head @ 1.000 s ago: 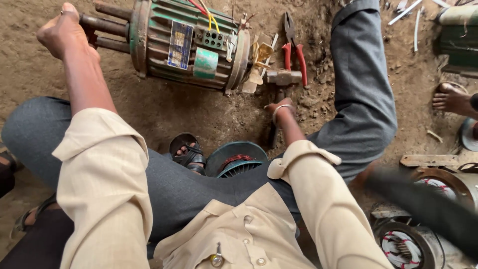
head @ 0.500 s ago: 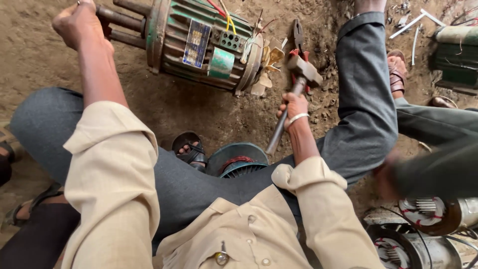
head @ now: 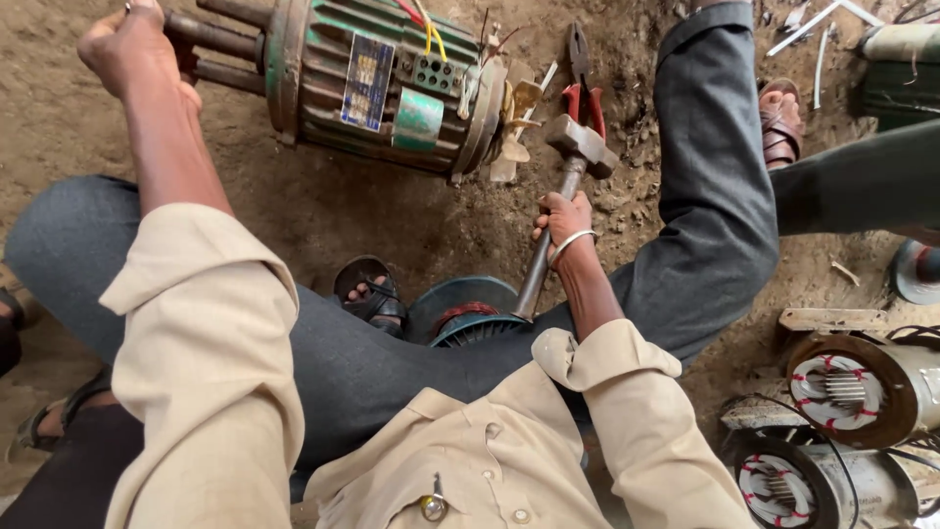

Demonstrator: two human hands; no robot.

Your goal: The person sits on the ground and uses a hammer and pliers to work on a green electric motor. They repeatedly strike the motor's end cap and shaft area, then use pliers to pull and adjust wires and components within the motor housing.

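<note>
A green ribbed electric motor [head: 387, 83] lies on its side on the dirt floor, with coloured wires at its top and a broken fan at its right end. My left hand [head: 132, 49] is closed around the metal rods sticking out of the motor's left end. My right hand [head: 563, 220] grips the handle of a metal hammer [head: 580, 145], whose head is raised close to the motor's fan end. I sit on the ground with my legs in grey trousers around the motor.
Red-handled pliers [head: 583, 83] lie beyond the hammer head. A teal fan cover [head: 470, 309] rests by my sandalled foot [head: 367, 289]. Two opened motors with windings [head: 847, 387] sit at the right. Another person's leg and sandalled foot [head: 778, 122] are at the upper right.
My right hand picked the hammer up off the ground and has raised it toward the motor's fan end. My left hand stays on the rods.
</note>
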